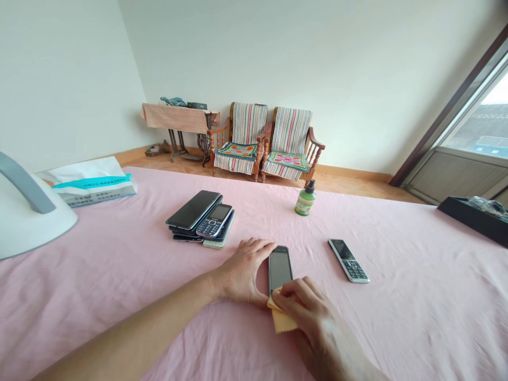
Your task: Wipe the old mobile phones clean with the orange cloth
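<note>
A dark phone with a grey screen [280,267] lies on the pink cloth [405,317] in front of me. My left hand [244,272] grips its left side, fingertips at the top corner and thumb near the bottom. In my right hand [311,312] is a folded yellow cloth [283,321], pressed on the phone's lower end, which it covers. To the right lies a keypad phone [349,261]. A pile of several phones [194,210] is at the left, with a dark keypad phone [215,221] on top.
A green bottle with a black cap [305,200] stands beyond the phones. At the left are a white appliance with a grey handle [35,227] and a white and blue packet [95,182]. A black box [472,219] sits at the right edge. Two chairs are behind the table.
</note>
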Demonstrator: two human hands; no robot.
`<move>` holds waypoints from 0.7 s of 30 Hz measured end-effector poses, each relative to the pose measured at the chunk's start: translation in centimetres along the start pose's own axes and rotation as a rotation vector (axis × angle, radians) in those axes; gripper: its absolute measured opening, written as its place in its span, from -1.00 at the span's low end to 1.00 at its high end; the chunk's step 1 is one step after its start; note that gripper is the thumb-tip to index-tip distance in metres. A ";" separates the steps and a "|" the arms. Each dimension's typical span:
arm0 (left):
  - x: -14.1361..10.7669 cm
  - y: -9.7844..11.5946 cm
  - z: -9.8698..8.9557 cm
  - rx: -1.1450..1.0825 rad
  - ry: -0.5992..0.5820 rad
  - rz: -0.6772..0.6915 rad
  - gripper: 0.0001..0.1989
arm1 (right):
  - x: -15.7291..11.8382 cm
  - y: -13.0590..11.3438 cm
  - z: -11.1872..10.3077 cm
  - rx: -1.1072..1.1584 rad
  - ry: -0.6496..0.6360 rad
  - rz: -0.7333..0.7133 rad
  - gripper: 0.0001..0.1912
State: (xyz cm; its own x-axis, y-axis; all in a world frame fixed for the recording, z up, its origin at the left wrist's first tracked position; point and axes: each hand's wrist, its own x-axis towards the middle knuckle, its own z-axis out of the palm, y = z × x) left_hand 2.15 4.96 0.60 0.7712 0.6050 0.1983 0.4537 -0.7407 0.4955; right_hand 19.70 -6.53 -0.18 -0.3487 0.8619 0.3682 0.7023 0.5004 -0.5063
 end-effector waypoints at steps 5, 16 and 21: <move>0.0 -0.1 0.1 -0.002 0.001 0.009 0.03 | 0.1 0.4 -0.3 -0.083 0.040 -0.002 -0.60; -0.1 -0.2 -0.1 0.010 -0.012 0.013 0.10 | -0.6 2.2 -2.1 -0.007 0.207 0.135 -0.59; 0.0 -0.2 0.0 0.008 -0.012 0.016 0.10 | -0.5 1.5 -1.3 0.085 0.119 0.114 -0.56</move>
State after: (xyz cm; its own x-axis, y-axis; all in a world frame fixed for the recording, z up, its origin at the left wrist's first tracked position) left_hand 2.02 5.08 0.51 0.7835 0.5896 0.1961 0.4449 -0.7527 0.4853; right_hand 21.72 -6.27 -0.13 -0.1901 0.9002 0.3918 0.6762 0.4094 -0.6125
